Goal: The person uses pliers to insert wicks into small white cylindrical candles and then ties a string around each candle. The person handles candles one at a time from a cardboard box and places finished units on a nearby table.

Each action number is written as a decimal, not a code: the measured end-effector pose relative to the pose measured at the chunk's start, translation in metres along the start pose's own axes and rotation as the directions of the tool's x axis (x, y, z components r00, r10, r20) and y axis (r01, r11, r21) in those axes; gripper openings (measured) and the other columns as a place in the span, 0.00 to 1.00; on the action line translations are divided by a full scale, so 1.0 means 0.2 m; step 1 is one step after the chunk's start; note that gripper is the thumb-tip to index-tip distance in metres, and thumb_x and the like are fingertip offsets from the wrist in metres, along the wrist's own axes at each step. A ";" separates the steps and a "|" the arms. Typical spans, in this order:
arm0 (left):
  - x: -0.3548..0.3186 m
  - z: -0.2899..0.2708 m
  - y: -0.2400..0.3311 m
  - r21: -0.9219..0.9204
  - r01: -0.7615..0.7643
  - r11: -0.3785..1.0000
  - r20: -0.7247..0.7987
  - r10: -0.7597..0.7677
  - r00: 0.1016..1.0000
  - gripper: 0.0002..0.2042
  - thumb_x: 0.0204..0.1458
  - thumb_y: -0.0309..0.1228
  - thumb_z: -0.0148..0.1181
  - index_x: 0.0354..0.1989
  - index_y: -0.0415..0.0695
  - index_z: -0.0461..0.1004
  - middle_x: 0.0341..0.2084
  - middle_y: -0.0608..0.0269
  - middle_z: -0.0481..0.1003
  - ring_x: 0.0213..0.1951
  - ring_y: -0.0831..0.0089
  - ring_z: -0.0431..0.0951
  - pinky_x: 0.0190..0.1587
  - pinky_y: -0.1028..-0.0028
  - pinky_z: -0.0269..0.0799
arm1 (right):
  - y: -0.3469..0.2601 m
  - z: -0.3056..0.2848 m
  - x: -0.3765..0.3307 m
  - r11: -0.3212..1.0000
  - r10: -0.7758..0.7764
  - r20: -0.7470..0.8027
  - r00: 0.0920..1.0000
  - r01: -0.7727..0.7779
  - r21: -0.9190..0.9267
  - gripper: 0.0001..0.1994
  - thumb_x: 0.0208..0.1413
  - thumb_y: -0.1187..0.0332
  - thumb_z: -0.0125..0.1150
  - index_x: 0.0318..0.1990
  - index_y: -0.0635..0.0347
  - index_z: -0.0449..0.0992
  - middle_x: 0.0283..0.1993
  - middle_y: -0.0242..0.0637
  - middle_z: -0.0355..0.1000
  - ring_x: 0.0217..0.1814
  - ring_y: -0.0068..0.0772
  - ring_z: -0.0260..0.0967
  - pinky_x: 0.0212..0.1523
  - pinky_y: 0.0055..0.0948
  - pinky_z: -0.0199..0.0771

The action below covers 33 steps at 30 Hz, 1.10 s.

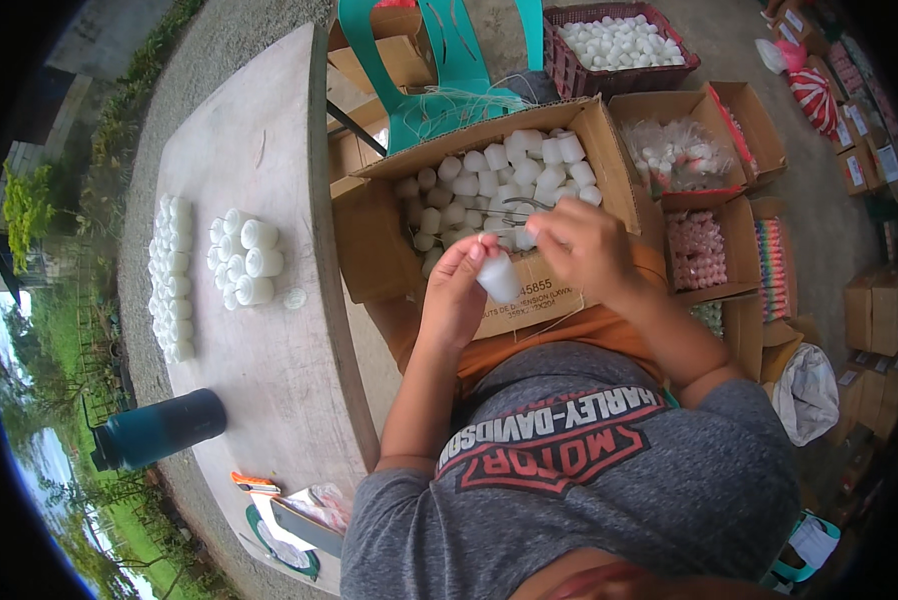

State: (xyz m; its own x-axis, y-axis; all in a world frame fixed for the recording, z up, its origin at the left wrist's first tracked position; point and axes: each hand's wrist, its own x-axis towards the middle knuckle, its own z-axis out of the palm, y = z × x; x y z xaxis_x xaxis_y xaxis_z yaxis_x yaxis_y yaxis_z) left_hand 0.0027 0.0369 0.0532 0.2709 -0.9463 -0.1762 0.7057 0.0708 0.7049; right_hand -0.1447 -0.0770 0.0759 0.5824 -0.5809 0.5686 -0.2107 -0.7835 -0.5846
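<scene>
My left hand (455,285) pinches a white candle (499,277) near its top, and the short, stubby cylinder hangs tilted from the fingertips. Close beside it, my right hand (581,245) is closed, its fingers curled inward. A thin dark metal tool (525,203), perhaps scissors or pliers, sticks out from the right hand toward the left; its exact kind is unclear. Both hands are over the near edge of an open cardboard box (514,316) in front of my lap. Many loose white candles (489,182) fill that box.
On the pale table (269,390) at left stand rows of white candles (259,262), a dark blue bottle (159,428) and an orange cutter (255,484). A green chair (459,60) with strings is beyond the box. A maroon crate (624,45) and several cartons (711,245) are at right.
</scene>
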 end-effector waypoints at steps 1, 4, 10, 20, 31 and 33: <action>0.00 0.01 0.00 0.160 -0.042 0.986 -0.044 0.050 0.998 0.09 0.57 0.31 0.53 0.38 0.39 0.74 0.34 0.68 0.74 0.43 0.77 0.70 0.49 0.76 0.62 | -0.03 -0.01 -0.02 0.987 -0.112 0.098 0.989 0.123 -0.107 0.04 0.44 0.73 0.61 0.30 0.57 0.75 0.22 0.32 0.63 0.24 0.33 0.64 0.23 0.31 0.66; 0.01 0.02 -0.01 0.672 -0.179 0.718 0.013 0.230 0.973 0.08 0.56 0.32 0.55 0.35 0.39 0.76 0.33 0.68 0.75 0.42 0.77 0.70 0.49 0.75 0.62 | -0.11 -0.01 -0.02 0.966 -0.165 0.169 0.972 0.194 -0.170 0.05 0.42 0.69 0.62 0.28 0.51 0.73 0.24 0.29 0.63 0.28 0.30 0.65 0.21 0.30 0.67; -0.01 -0.01 0.03 0.680 -0.004 0.733 0.021 -0.014 1.000 0.07 0.55 0.32 0.57 0.33 0.41 0.75 0.31 0.70 0.74 0.37 0.83 0.69 0.42 0.81 0.63 | -0.01 0.05 0.01 0.995 -0.039 0.020 0.999 0.041 -0.093 0.07 0.44 0.67 0.64 0.31 0.53 0.74 0.29 0.27 0.66 0.35 0.31 0.63 0.37 0.33 0.63; 0.00 -0.05 0.03 0.639 -0.101 0.762 0.154 0.001 0.988 0.06 0.58 0.29 0.53 0.38 0.40 0.73 0.33 0.69 0.74 0.37 0.82 0.70 0.44 0.79 0.65 | -0.03 0.08 -0.12 0.988 0.098 0.095 0.991 -0.109 0.114 0.07 0.45 0.67 0.66 0.34 0.52 0.78 0.36 0.25 0.69 0.42 0.30 0.62 0.47 0.32 0.54; -0.02 -0.02 0.03 0.597 0.049 0.801 0.011 -0.069 0.998 0.07 0.56 0.31 0.56 0.34 0.40 0.73 0.32 0.66 0.76 0.35 0.81 0.72 0.39 0.78 0.68 | -0.08 0.11 -0.14 0.949 0.170 0.003 0.985 -0.165 0.269 0.07 0.40 0.71 0.66 0.28 0.54 0.73 0.40 0.31 0.67 0.44 0.31 0.60 0.47 0.32 0.57; -0.03 -0.01 0.03 0.699 0.026 0.715 -0.008 -0.028 1.000 0.07 0.54 0.31 0.58 0.33 0.40 0.74 0.31 0.65 0.76 0.35 0.80 0.73 0.40 0.75 0.67 | -0.08 0.12 -0.15 0.998 -0.017 -0.171 0.985 0.007 -0.058 0.09 0.35 0.67 0.66 0.26 0.47 0.73 0.45 0.24 0.67 0.42 0.25 0.59 0.47 0.34 0.52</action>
State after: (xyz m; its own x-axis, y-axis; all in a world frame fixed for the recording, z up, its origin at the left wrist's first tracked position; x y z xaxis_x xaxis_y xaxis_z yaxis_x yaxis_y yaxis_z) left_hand 0.0064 0.0431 0.0569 0.2565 -0.9453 -0.2014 0.0539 -0.1940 0.9795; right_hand -0.1402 -0.0420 0.0534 0.4428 -0.5964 0.6695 -0.2519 -0.7994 -0.5455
